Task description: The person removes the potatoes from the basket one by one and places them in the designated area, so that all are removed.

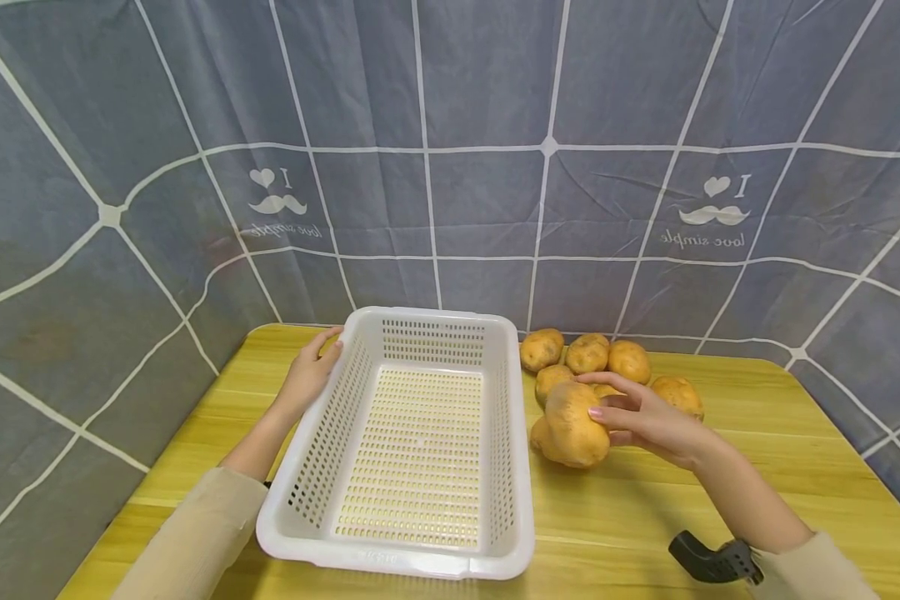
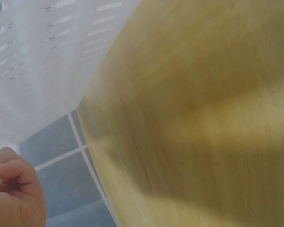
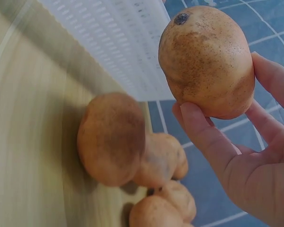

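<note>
A white plastic basket (image 1: 394, 558) with slotted walls stands on the table, with bare slotted floor inside. My left hand (image 1: 307, 375) holds its left rim near the far corner; in the left wrist view the fingers (image 2: 19, 172) are curled at the basket's wall (image 2: 47, 61). To the right of the basket, my right hand (image 1: 656, 421) grips a potato (image 1: 577, 425) between thumb and fingers. The right wrist view shows this held potato (image 3: 206, 61) raised off the table, a dark spot at one end. Another potato (image 3: 111, 139) lies below it.
Several potatoes (image 1: 587, 354) lie grouped on the wooden table (image 1: 630, 525) beside the basket's right wall, one potato (image 1: 677, 397) a little apart on the right. A grey curtain (image 1: 487, 208) with white lines hangs along the back and sides.
</note>
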The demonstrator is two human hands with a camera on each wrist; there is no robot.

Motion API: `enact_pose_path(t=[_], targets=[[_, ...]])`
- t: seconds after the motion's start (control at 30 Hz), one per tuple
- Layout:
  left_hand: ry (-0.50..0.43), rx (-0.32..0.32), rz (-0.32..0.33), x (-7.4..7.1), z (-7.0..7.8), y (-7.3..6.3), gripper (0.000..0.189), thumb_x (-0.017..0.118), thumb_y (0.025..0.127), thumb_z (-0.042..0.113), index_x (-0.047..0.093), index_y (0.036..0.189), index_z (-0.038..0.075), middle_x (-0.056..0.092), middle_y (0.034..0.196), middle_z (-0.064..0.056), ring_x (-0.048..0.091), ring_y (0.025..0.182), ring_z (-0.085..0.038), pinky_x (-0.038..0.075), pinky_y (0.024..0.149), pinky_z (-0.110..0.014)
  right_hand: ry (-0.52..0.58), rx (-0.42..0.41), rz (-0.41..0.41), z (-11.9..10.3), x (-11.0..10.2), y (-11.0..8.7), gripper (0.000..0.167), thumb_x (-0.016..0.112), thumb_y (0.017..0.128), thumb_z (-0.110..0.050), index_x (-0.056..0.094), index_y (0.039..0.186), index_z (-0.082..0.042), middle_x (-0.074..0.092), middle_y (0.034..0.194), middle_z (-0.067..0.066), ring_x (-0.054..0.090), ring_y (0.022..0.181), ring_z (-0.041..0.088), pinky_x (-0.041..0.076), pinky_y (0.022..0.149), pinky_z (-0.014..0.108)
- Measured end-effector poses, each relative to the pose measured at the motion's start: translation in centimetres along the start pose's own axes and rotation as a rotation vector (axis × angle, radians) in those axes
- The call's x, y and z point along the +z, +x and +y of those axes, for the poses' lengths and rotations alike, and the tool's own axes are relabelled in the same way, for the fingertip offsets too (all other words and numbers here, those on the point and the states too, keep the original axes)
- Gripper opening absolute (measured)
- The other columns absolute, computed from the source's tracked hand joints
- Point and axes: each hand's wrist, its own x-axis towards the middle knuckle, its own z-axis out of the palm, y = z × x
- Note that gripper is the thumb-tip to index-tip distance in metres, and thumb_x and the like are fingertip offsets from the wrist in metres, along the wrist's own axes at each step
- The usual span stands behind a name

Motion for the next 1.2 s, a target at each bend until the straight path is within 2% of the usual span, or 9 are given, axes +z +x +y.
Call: enact_pose_path(t=[0.2,0.43,0.73,1.0,1.2], targets=[[0.011,0.003,-0.004,-0.1,0.1,0.0,0.052,0.037,0.102,0.033,0.03,0.146,0.006,0.053,0.118,-0.026,0.061,0.082,-0.022,0.052,0.064,-0.026,-0.017,0.007,0.011,0.8,-1.0,-1.1,0.042,0.052,0.096,-0.012,0.042,0.137,-0.022,0.042,0.121,0.011,0.054,0.099,0.017,0.05,0.084,0.041],[0.012,0.003,-0.001,0.0,0.0,-0.1,0.05,0.038,0.102,0.032,0.032,0.145,0.007,0.055,0.115,-0.026,0.061,0.079,-0.02,0.053,0.064,-0.027,-0.045,0.046,0.036,1.9,-1.8,-1.9,0.047,0.051,0.097,-0.016,0.035,0.141,-0.015,0.028,0.136,0.023,0.048,0.107,0.019,0.047,0.087,0.043],[0.002,-0.007,-0.003,0.0,-0.1,-0.1,0.052,0.037,0.102,0.033,0.03,0.146,0.007,0.053,0.117,-0.026,0.062,0.081,-0.021,0.052,0.063,-0.026,-0.028,0.034,0.031,3.1,-2.8,-2.4,0.042,0.05,0.097,-0.013,0.04,0.138,-0.022,0.043,0.124,0.006,0.052,0.102,0.016,0.048,0.085,0.041],[0.017,0.007,-0.001,0.0,0.0,0.0,0.053,0.037,0.102,0.033,0.029,0.146,0.005,0.054,0.115,-0.028,0.061,0.079,-0.02,0.052,0.062,-0.026,-0.033,0.07,0.057,4.0,-3.4,-3.0,0.041,0.05,0.098,-0.014,0.042,0.137,-0.026,0.04,0.123,0.014,0.051,0.101,0.014,0.049,0.085,0.039],[0.02,-0.004,-0.002,0.0,0.0,0.2,0.051,0.037,0.101,0.035,0.032,0.145,0.009,0.055,0.115,-0.025,0.061,0.08,-0.02,0.052,0.064,-0.027,-0.023,0.072,0.051,4.7,-4.0,-3.4,0.04,0.049,0.098,-0.014,0.043,0.134,-0.029,0.043,0.117,0.009,0.052,0.098,0.014,0.049,0.084,0.037]])
